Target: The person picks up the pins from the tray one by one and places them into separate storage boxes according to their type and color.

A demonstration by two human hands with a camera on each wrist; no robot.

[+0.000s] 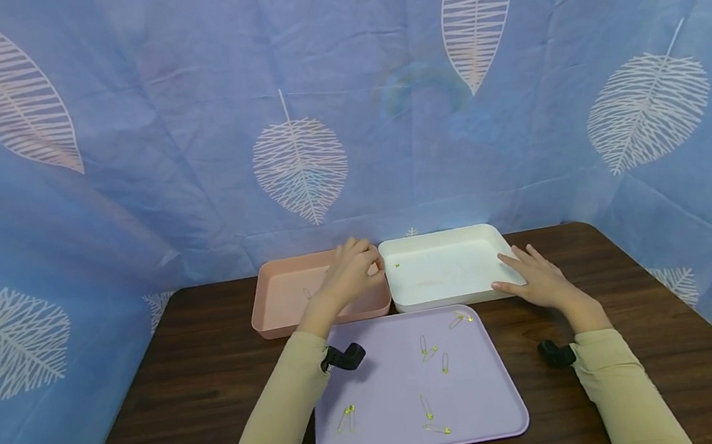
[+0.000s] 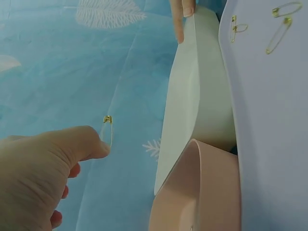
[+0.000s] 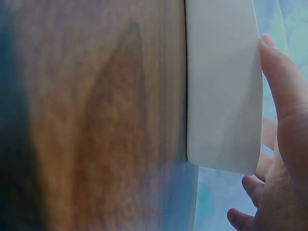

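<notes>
Between thumb and fingers my left hand [image 1: 351,270] pinches a gold safety pin [image 2: 108,127], its head pointing away from the fingertips. That hand is above the right part of the pink tray [image 1: 281,289], and the pin reaches over the left edge of the white tray [image 1: 444,270]. My right hand [image 1: 539,278] rests at the white tray's right end, fingers spread and thumb on its rim. Several more safety pins [image 1: 445,363] lie scattered on the lilac tray [image 1: 386,431] in front. A pin [image 1: 307,293] also shows inside the pink tray.
The pink and white trays stand side by side at the back of the dark wooden table [image 1: 197,386]. A blue leaf-patterned cloth [image 1: 204,159] hangs right behind them. The lilac tray sits close to their front walls.
</notes>
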